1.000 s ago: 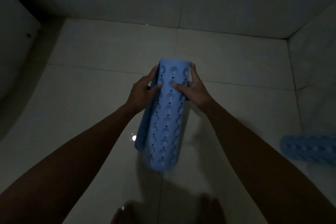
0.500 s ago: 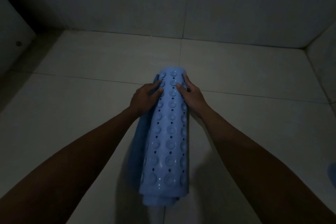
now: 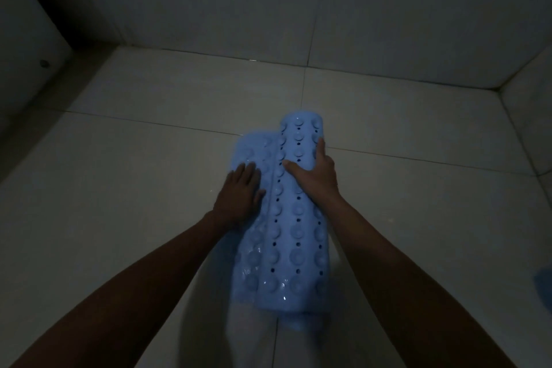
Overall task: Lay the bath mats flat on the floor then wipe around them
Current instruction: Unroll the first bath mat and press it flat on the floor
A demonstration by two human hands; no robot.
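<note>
From the head view, looking down in dim light, the blue bath mat (image 3: pixel 286 218) lies on the tiled floor (image 3: pixel 119 188), only partly unrolled: its left strip is down flat, its right part curves up in a roll. The left hand (image 3: pixel 242 197) presses the flat strip, fingers straight and together. The right hand (image 3: pixel 313 176) rests over the roll, fingers spread and bent round its curve. A sliver of something blue (image 3: pixel 543 287) shows at the right edge, perhaps a second mat; I cannot tell. This looks like the laying-flat step. Next, I'd judge, the roll needs pushing rightward while the left hand pins the flat part.
</note>
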